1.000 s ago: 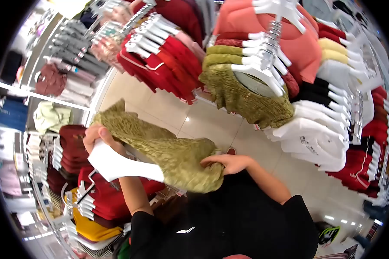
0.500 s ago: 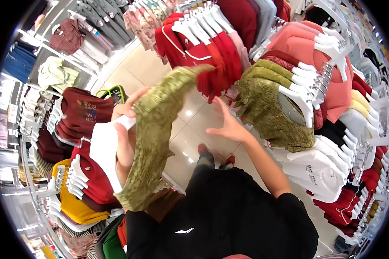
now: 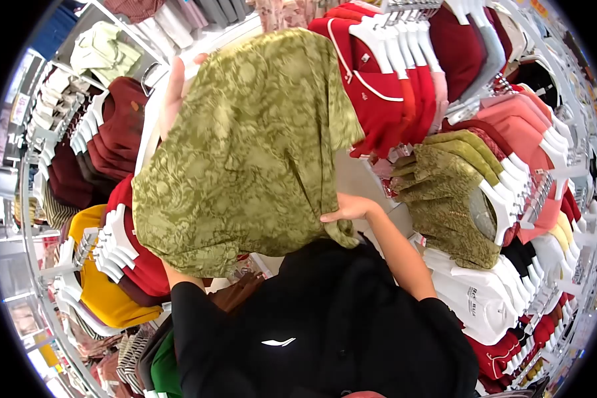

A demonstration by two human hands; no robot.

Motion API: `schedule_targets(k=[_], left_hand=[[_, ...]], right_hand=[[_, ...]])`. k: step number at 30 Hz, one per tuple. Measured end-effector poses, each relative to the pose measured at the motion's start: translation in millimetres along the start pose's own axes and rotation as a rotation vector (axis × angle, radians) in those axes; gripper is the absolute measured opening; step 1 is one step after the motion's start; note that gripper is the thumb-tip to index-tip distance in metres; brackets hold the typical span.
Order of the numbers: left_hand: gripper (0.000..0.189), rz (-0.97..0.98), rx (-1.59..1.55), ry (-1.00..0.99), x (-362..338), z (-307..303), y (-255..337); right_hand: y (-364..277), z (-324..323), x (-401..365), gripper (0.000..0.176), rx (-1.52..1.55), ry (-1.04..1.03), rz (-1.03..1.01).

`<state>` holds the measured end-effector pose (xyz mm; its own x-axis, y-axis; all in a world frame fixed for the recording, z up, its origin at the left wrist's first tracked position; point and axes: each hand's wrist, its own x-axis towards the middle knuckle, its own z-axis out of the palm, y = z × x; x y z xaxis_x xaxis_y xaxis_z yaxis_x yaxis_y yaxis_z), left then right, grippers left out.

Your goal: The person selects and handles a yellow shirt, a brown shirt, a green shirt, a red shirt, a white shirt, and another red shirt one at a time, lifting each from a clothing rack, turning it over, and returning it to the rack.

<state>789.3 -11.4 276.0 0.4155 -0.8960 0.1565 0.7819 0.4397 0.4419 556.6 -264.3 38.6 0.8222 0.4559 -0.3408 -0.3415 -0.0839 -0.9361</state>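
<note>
A green patterned short-sleeved shirt (image 3: 245, 146) is spread in front of my chest. Part of a white hanger (image 3: 150, 126) shows at its left edge, with the hook above. My left hand (image 3: 174, 99) holds the shirt from behind at that hanger side; some fingers show past the edge, while the rest of the hand is hidden by cloth. On the other side, my right hand (image 3: 346, 207) is closed on the shirt's lower right edge, thumb on top of the fabric.
Racks surround me. To the right hang green tops (image 3: 444, 192), coral tops (image 3: 511, 119) and white shirts (image 3: 474, 285). Red shirts (image 3: 375, 93) hang ahead. Maroon tops (image 3: 123, 119) and a yellow top (image 3: 103, 292) are on the left. Tiled floor (image 3: 358, 179) shows between racks.
The green shirt has turned from nearly edge-on to broadly facing me. My right hand, open and apart from it before, now grips its edge. The view has shifted, with the racks appearing displaced.
</note>
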Motion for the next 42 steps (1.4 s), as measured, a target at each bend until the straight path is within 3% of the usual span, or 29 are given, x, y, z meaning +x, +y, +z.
schedule_targets(k=[2, 4, 7, 8, 13, 15, 17, 21, 23, 25, 26, 29, 30, 31, 36, 39, 42], left_hand=[[0.048, -0.039, 0.051, -0.056, -4.7, -26.9, 32.8], [0.037, -0.026, 0.039, 0.019, -8.5, -28.4, 42.2], [0.032, 0.006, 0.049, 0.062, -12.0, -38.0, 63.2], [0.032, 0.022, 0.060, 0.073, -13.5, -42.0, 69.3], [0.031, 0.191, 0.205, 0.112, -14.7, -52.6, 80.9], [0.031, 0.380, 0.667, 0.587, -17.1, -59.7, 90.0], [0.032, 0.501, 1.074, 0.691, -13.8, -79.3, 96.1], [0.035, 0.610, 1.782, 0.971, 9.1, -40.2, 89.2], [0.037, 0.653, 1.907, 1.030, 20.7, -24.6, 93.7], [0.038, 0.743, 2.312, 1.168, 24.7, -33.3, 108.6], [0.042, 0.763, 2.546, 1.142, 27.7, -32.2, 119.9], [0.045, 0.374, 2.581, 1.285, 47.8, -17.5, 149.5], [0.049, 0.422, 2.499, 1.216, 54.4, -15.7, 157.0], [0.047, 0.434, 2.616, 1.228, 58.4, -25.1, 172.6], [0.044, 0.229, 2.715, 1.323, 90.1, -42.5, 237.5], [0.047, 0.044, 2.713, 1.323, 113.7, -52.5, 273.6], [0.057, -0.103, 2.716, 1.352, 125.5, -77.2, 318.1]], right_hand=[[31.4, -5.6, 16.1, 0.059, 0.046, -0.046, 0.052], [59.7, -10.1, 24.8, 0.055, 0.131, -0.050, 0.093], [37.4, -14.4, 29.3, 0.052, 0.208, 0.008, 0.145], [66.2, -24.9, 42.9, 0.050, 0.063, 0.057, 0.191], [6.2, -33.7, 50.2, 0.048, 0.174, 0.202, 0.165], [3.6, -42.7, 60.1, 0.050, 0.234, 0.228, 0.135], [5.1, -53.3, 75.5, 0.058, 0.303, 0.197, 0.120], [-6.8, -71.8, 109.8, 0.077, 0.289, 0.123, 0.091], [-6.8, -83.6, 133.8, 0.086, 0.217, 0.090, 0.045], [-10.3, -94.0, 158.6, 0.086, 0.107, 0.078, 0.018], [-11.0, -100.9, 173.3, 0.084, 0.061, 0.041, -0.022], [-17.2, -115.7, 215.0, 0.066, 0.171, -0.043, -0.018], [-19.5, -119.5, 231.2, 0.063, 0.277, -0.042, 0.009], [-21.2, -121.2, 247.1, 0.061, 0.424, -0.041, 0.025], [-26.2, -130.4, 312.8, 0.051, 0.964, -0.068, 0.058], [-28.0, -137.1, 345.6, 0.048, 1.059, -0.112, 0.044], [-31.6, -151.1, 366.6, 0.060, 1.119, -0.166, 0.034]])
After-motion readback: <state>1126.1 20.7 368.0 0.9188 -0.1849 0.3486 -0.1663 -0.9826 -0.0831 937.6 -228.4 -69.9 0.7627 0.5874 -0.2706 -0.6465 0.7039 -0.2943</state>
